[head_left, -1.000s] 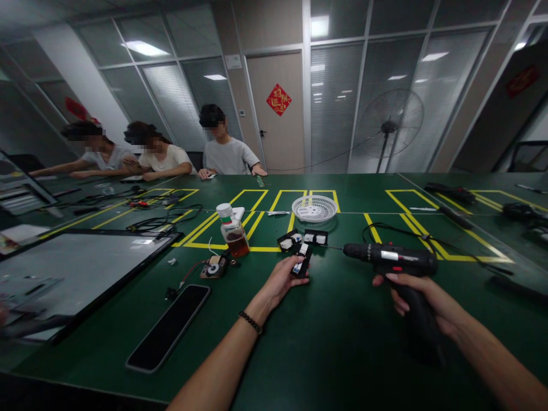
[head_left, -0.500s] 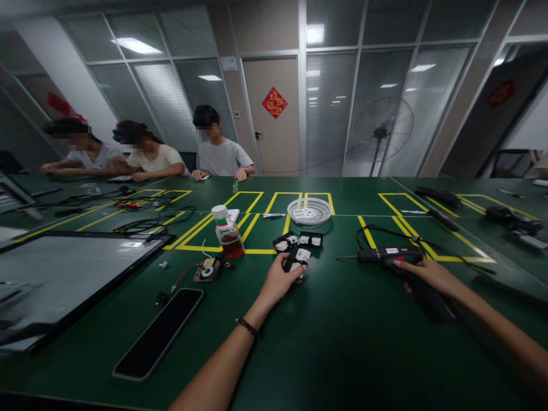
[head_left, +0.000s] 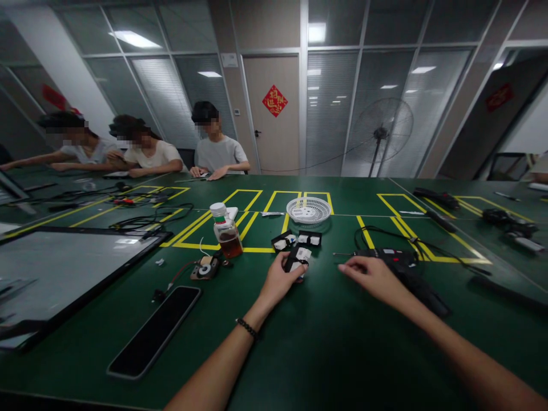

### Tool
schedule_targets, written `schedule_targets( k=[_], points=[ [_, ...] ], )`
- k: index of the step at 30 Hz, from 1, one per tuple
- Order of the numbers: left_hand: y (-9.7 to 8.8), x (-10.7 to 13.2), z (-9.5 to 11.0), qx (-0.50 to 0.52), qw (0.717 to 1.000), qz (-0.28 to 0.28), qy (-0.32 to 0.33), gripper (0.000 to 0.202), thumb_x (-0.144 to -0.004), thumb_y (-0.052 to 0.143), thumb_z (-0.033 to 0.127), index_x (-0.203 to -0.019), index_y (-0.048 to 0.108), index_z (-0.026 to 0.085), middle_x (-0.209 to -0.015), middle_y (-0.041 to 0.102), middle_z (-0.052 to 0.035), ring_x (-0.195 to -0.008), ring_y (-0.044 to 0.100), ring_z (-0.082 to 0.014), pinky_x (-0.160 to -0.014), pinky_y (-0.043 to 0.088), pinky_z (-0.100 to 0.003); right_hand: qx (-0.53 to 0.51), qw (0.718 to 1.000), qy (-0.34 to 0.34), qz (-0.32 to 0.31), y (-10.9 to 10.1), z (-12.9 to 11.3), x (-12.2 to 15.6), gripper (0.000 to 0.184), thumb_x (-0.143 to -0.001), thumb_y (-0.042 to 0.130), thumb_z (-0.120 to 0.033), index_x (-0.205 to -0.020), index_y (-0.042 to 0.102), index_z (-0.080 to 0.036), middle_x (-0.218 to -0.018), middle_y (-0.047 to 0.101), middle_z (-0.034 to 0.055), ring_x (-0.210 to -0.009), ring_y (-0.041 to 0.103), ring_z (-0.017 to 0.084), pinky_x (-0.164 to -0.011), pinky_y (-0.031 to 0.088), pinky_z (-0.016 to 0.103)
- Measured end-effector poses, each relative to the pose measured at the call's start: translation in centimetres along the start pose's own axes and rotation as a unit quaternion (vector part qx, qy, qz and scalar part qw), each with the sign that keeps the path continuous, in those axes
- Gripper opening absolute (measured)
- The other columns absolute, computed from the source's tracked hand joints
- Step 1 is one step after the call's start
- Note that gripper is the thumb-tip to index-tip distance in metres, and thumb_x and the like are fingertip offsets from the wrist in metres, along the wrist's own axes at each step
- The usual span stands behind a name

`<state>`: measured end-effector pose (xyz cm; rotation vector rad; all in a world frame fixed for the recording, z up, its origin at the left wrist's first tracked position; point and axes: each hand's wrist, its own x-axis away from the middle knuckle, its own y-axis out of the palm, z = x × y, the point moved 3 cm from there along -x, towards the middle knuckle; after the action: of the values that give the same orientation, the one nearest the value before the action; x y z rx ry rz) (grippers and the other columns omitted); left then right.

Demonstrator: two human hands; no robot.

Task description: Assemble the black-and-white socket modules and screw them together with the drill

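Observation:
My left hand (head_left: 280,277) is closed around a small black block-like part with white patches (head_left: 301,258), its exact kind unclear, held low over the table. Just beyond it lie two similar black parts with white pieces, one on the left (head_left: 284,242) and one on the right (head_left: 310,240). My right hand (head_left: 370,274) is in the air with its fingers loosely stretched toward the left, and I see nothing in them. Behind and to the right of that hand, a black electric screwdriver (head_left: 396,257) rests on the table, its long bit pointing left, the body partly covered by the hand.
A white round basket (head_left: 308,211) stands behind the parts. On the left are a bottle of brown liquid (head_left: 229,240), a small motor-like part with wires (head_left: 206,267), a phone (head_left: 154,332) and a framed glass panel (head_left: 72,279). Several people sit across the green table (head_left: 325,354).
My right hand has let go of the electric screwdriver and moved left, toward my left hand. The left hand keeps its hold on the black part, nearly unmoved.

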<state>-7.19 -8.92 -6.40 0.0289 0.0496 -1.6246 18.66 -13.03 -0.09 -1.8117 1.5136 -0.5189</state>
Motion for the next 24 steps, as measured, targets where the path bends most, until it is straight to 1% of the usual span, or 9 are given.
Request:
schedule_targets(
  k=[1,2,3,5,7,12,15,20,24],
  points=[
    [0.0,0.1,0.1,-0.012,1.0,0.014,0.011,0.057,-0.068,0.08,0.04,-0.115,0.056,0.019,-0.109,0.066,-0.0127,-0.093,0.065,-0.0249,-0.066,0.058,-0.033,-0.078,0.996,0.011,-0.035,1.9,-1.1,-0.7,0.046,-0.089,0.051,-0.059,-0.093,0.07,-0.018,-0.074,0.068,0.0061,-0.06,0.063,0.018,-0.047,0.046,0.025],
    [0.0,0.1,0.2,-0.024,0.999,0.028,0.023,0.057,-0.068,0.081,0.04,-0.115,0.056,0.019,-0.108,0.067,-0.0121,-0.094,0.065,-0.025,-0.068,0.058,-0.033,-0.136,0.989,0.02,-0.05,3.6,-1.9,-1.5,0.046,-0.087,0.053,-0.06,-0.097,0.069,-0.017,-0.076,0.069,0.0059,-0.059,0.062,0.017,-0.044,0.046,0.023],
    [-0.1,0.2,0.3,-0.035,0.998,0.04,0.034,0.057,-0.067,0.081,0.04,-0.115,0.057,0.019,-0.107,0.067,-0.0116,-0.095,0.065,-0.025,-0.07,0.057,-0.033,-0.174,0.983,0.029,-0.045,4.9,-2.4,-2.3,0.048,-0.085,0.056,-0.06,-0.101,0.068,-0.017,-0.078,0.069,0.0061,-0.06,0.062,0.016,-0.041,0.046,0.022],
    [-0.1,0.3,0.5,-0.052,0.996,0.058,0.053,0.057,-0.066,0.081,0.04,-0.113,0.058,0.019,-0.105,0.068,-0.0108,-0.095,0.065,-0.0251,-0.076,0.055,-0.034,-0.211,0.975,0.047,-0.042,7.0,-2.8,-3.8,0.052,-0.083,0.059,-0.061,-0.105,0.067,-0.015,-0.081,0.069,0.0076,-0.06,0.062,0.016,-0.038,0.045,0.02],
    [-0.1,0.4,0.6,-0.07,0.993,0.066,0.066,0.056,-0.067,0.08,0.04,-0.113,0.058,0.018,-0.104,0.068,-0.0103,-0.095,0.065,-0.0248,-0.08,0.053,-0.034,-0.228,0.97,0.061,-0.053,8.2,-2.7,-5.0,0.053,-0.083,0.06,-0.061,-0.103,0.067,-0.013,-0.079,0.068,0.0077,-0.058,0.061,0.015,-0.036,0.044,0.018],
    [-0.1,0.3,0.5,-0.127,0.985,0.06,0.098,0.054,-0.071,0.076,0.042,-0.116,0.057,0.019,-0.105,0.068,-0.009,-0.095,0.065,-0.0233,-0.083,0.049,-0.034,-0.241,0.966,0.063,-0.071,9.5,-2.6,-6.3,0.046,-0.084,0.061,-0.058,-0.086,0.07,-0.012,-0.069,0.067,0.0049,-0.05,0.056,0.01,-0.035,0.041,0.016],
    [-0.1,0.3,0.2,-0.143,0.984,0.05,0.095,0.056,-0.072,0.075,0.043,-0.118,0.056,0.018,-0.104,0.068,-0.0094,-0.094,0.065,-0.0234,-0.082,0.049,-0.034,-0.241,0.965,0.066,-0.076,9.9,-2.4,-6.3,0.046,-0.085,0.06,-0.056,-0.077,0.069,-0.012,-0.061,0.063,0.0026,-0.045,0.054,0.009,-0.035,0.04,0.016],
    [0.0,0.7,0.3,-0.149,0.985,0.003,0.085,0.068,-0.063,0.082,0.045,-0.12,0.055,0.018,-0.107,0.068,-0.0113,-0.096,0.065,-0.0256,-0.083,0.049,-0.035,-0.259,0.958,0.083,-0.089,10.0,-1.6,-6.3,0.041,-0.086,0.061,-0.051,-0.075,0.067,-0.012,-0.057,0.062,0.001,-0.04,0.052,0.008,-0.035,0.042,0.017],
    [0.1,0.8,0.6,-0.154,0.984,-0.011,0.088,0.07,-0.063,0.082,0.045,-0.121,0.056,0.018,-0.108,0.068,-0.0116,-0.098,0.065,-0.0262,-0.085,0.049,-0.036,-0.289,0.945,0.104,-0.115,9.8,-1.4,-6.1,0.041,-0.086,0.06,-0.05,-0.07,0.064,-0.013,-0.055,0.059,0.0,-0.039,0.052,0.008,-0.033,0.044,0.018]
  ],
)
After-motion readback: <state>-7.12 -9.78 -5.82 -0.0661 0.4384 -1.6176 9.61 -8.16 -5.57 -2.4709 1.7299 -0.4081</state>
